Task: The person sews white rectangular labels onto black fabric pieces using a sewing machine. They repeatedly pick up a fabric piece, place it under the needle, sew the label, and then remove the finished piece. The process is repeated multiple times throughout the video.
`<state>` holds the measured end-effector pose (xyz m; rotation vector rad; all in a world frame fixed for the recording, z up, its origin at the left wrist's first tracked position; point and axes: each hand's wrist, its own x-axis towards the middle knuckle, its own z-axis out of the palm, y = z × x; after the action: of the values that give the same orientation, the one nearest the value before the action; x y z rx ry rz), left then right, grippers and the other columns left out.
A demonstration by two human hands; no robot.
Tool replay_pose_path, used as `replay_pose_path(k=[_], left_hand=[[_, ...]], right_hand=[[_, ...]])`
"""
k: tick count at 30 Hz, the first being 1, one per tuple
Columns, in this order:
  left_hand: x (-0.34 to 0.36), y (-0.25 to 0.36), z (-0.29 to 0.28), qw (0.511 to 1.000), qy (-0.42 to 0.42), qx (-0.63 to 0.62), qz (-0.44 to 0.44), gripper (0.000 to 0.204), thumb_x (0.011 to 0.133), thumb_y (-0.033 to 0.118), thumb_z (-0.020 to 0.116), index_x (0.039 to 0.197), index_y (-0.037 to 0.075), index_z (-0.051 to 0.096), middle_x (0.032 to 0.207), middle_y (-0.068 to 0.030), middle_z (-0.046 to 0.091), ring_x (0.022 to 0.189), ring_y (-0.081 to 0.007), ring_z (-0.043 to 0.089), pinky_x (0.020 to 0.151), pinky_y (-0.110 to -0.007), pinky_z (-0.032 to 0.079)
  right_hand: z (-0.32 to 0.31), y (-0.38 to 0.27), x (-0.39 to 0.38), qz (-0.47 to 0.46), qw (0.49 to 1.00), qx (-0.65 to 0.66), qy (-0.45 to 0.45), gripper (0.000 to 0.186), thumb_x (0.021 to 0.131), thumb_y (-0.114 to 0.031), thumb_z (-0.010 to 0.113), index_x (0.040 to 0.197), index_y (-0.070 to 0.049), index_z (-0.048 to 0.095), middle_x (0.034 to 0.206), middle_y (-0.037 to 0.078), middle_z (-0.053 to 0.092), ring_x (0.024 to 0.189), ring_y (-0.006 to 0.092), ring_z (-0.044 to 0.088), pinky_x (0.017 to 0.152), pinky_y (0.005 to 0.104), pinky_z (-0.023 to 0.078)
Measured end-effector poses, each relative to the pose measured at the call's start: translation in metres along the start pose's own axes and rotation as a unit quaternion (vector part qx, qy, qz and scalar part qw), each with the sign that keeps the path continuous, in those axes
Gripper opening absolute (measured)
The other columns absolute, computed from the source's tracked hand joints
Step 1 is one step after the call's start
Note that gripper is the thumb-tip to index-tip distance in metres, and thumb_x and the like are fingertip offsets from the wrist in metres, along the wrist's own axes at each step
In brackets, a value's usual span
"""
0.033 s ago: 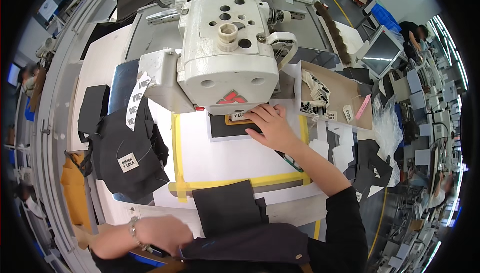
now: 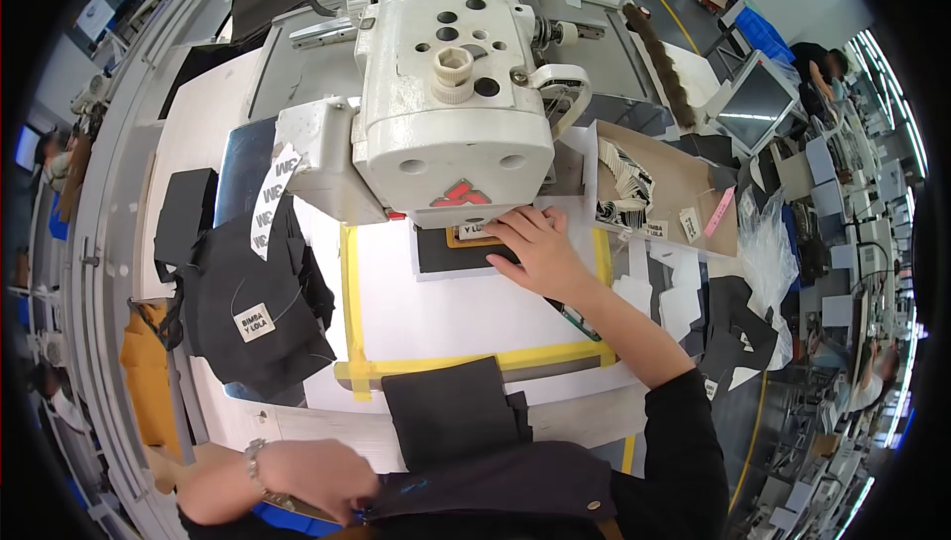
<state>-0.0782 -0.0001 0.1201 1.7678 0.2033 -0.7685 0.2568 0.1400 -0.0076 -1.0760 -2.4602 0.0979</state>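
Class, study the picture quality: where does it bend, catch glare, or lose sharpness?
Head view: straight edges bow near the sides and the corners go black; head view: a bright streak glares on the monitor at the right; head view: the left hand looks slightly smeared, while the right hand looks sharper.

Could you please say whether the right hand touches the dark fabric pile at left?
Apart: the head view shows the white sheet between the right hand and the dark fabric pile.
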Motion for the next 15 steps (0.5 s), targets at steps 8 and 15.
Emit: replay_pose_path(k=[8, 15], left_hand=[[-0.067, 0.101, -0.014, 0.854, 0.238, 0.169, 0.430, 0.039, 0.079, 0.045, 0.057, 0.060, 0.013, 0.051, 0.058, 0.0026, 0.046, 0.050, -0.0128, 0.046, 0.047, -0.030, 0.033], [-0.004, 0.035, -0.105, 0.901, 0.278, 0.285, 0.175, 0.028, 0.093, 0.026, 0.056, 0.082, 0.001, 0.062, 0.073, -0.0131, 0.061, 0.073, -0.0291, 0.066, 0.056, -0.036, 0.051]], right_hand=[[0.000, 0.013, -0.018, 0.023, 0.999, -0.027, -0.002, 0.036, 0.085, -0.025, 0.068, 0.119, -0.013, 0.061, 0.121, 0.001, 0.057, 0.117, 0.0205, 0.049, 0.096, 0.0452, 0.030], [-0.001, 0.003, 0.000, -0.029, 0.997, 0.005, -0.078, 0.039, 0.090, -0.023, 0.062, 0.128, -0.012, 0.057, 0.136, 0.002, 0.054, 0.123, 0.0179, 0.048, 0.102, 0.0387, 0.033]])
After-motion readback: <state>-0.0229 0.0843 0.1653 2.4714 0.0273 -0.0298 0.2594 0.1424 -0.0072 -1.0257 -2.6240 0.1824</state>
